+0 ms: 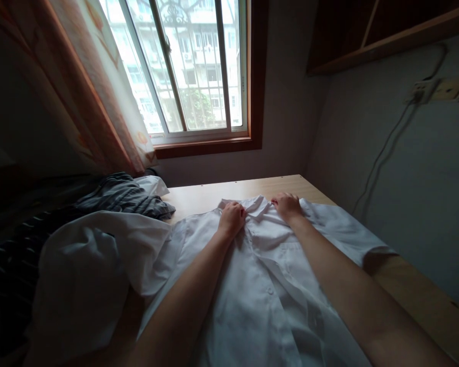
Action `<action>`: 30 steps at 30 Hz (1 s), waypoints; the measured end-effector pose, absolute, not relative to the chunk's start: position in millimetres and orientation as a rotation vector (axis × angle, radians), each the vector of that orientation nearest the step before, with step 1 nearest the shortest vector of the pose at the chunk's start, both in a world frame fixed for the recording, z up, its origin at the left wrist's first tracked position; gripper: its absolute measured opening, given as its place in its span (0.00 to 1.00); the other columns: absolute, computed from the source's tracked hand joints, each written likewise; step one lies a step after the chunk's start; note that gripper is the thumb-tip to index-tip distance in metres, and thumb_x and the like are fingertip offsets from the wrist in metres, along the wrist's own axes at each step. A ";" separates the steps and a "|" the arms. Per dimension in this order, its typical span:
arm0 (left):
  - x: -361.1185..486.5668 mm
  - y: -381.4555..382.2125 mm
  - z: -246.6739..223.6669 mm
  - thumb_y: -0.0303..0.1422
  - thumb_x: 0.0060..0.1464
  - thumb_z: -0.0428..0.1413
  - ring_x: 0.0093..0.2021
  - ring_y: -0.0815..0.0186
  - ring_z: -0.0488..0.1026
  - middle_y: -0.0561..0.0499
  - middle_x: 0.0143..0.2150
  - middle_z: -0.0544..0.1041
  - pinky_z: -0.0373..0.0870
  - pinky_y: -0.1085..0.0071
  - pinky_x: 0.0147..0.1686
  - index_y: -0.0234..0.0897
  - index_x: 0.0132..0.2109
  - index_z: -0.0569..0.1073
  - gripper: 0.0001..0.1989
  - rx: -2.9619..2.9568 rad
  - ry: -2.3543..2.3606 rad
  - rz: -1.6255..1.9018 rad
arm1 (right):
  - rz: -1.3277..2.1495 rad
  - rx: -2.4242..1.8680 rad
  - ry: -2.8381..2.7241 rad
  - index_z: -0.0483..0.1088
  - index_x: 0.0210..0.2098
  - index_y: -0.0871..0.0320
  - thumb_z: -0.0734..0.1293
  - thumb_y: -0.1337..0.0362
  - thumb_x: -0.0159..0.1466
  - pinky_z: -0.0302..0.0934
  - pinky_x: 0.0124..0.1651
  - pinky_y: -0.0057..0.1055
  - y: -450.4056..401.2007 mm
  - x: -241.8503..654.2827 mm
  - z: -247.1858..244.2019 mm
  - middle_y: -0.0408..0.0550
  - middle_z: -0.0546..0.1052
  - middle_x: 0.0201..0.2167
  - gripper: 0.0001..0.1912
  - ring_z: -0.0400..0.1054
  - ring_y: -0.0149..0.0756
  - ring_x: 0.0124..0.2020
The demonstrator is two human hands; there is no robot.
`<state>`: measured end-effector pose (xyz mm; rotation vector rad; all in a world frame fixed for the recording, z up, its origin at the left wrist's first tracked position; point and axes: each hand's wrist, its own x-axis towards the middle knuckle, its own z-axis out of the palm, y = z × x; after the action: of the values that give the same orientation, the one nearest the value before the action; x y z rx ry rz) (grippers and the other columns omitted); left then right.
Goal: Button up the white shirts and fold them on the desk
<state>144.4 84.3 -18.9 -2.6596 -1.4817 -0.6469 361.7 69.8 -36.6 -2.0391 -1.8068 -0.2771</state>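
A white button-up shirt (pixel 252 295) lies front side up across the wooden table, its collar (pixel 260 205) at the far end. My left hand (pixel 232 218) is closed on the shirt at the left side of the collar. On the collar's right side, my right hand (pixel 286 205) pinches the cloth with its fingertips. One sleeve spreads right past the table's edge; the other side lies bunched to the left. The front placket runs toward me, wrinkled, with a button showing. My fingertips are partly hidden by the backs of my hands.
The pale wooden table (pixel 229 185) ends below a window (pixel 191 66). Dark striped clothes (pixel 126 196) are heaped at the left, under an orange curtain (pixel 99 102). A cable (pixel 382 148) hangs from a wall socket (pixel 423 92) on the right, below a wooden shelf (pixel 398 46).
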 end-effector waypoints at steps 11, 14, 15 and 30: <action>145.2 79.2 -15.9 0.31 0.62 0.50 0.46 0.59 0.72 0.44 0.41 0.78 0.65 0.63 0.52 0.36 0.35 0.77 0.12 -2.580 -1.440 -0.723 | -0.400 -2.038 -1.661 0.75 0.42 0.60 0.58 0.67 0.67 0.55 0.49 0.41 71.3 359.5 -41.3 0.59 0.75 0.46 0.13 0.63 0.49 0.50; 144.9 79.4 -16.4 0.32 0.62 0.50 0.45 0.59 0.72 0.44 0.40 0.79 0.65 0.62 0.51 0.36 0.35 0.78 0.13 -2.603 -1.466 -0.674 | -0.306 -2.057 -1.665 0.76 0.40 0.58 0.60 0.67 0.65 0.55 0.49 0.39 72.8 361.9 -43.2 0.56 0.76 0.45 0.12 0.63 0.48 0.50; 144.6 79.8 -16.7 0.32 0.62 0.50 0.45 0.59 0.72 0.44 0.40 0.79 0.65 0.62 0.51 0.36 0.35 0.78 0.13 -2.608 -1.471 -0.669 | -0.283 -2.042 -1.670 0.76 0.41 0.57 0.61 0.67 0.64 0.55 0.49 0.39 72.7 362.3 -43.0 0.55 0.76 0.46 0.12 0.64 0.47 0.50; 144.8 82.0 -20.0 0.32 0.61 0.52 0.45 0.58 0.72 0.45 0.41 0.79 0.64 0.63 0.49 0.36 0.37 0.78 0.11 -2.587 -1.421 -0.680 | -0.323 -2.004 -1.707 0.75 0.40 0.56 0.61 0.64 0.67 0.53 0.50 0.38 68.7 351.4 -34.8 0.53 0.77 0.46 0.11 0.64 0.45 0.50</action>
<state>144.8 82.0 -20.0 -2.5873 -1.4211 -0.6805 351.4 68.7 -34.8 -2.0037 -1.7068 -0.3232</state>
